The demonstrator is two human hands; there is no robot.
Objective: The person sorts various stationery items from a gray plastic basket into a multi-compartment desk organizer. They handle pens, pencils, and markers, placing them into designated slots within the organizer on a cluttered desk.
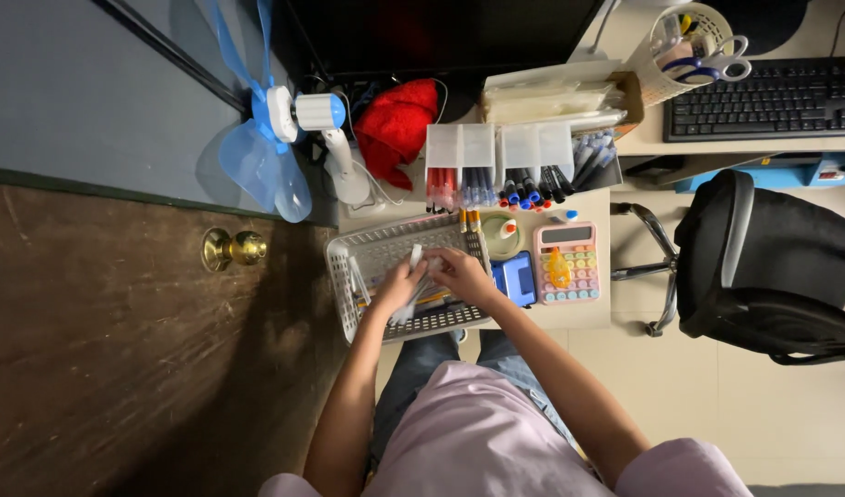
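Observation:
My left hand (396, 287) and my right hand (457, 272) meet over a white plastic mesh basket (347, 293) on a small desk. Both hands close on a slim bundle of white pens (415, 262) held above the basket. More thin pens lie along the basket's left side. Behind the basket stand clear holders of red, black and blue pens (496, 184).
A pink calculator (568, 261) with a yellow clip, a blue device (515, 278) and a glue pot (501, 232) lie to the right. A blue desk fan (280, 138) and red cloth (396, 124) stand behind. A brown door with brass knob (231, 248) is left; a black chair (763, 262) right.

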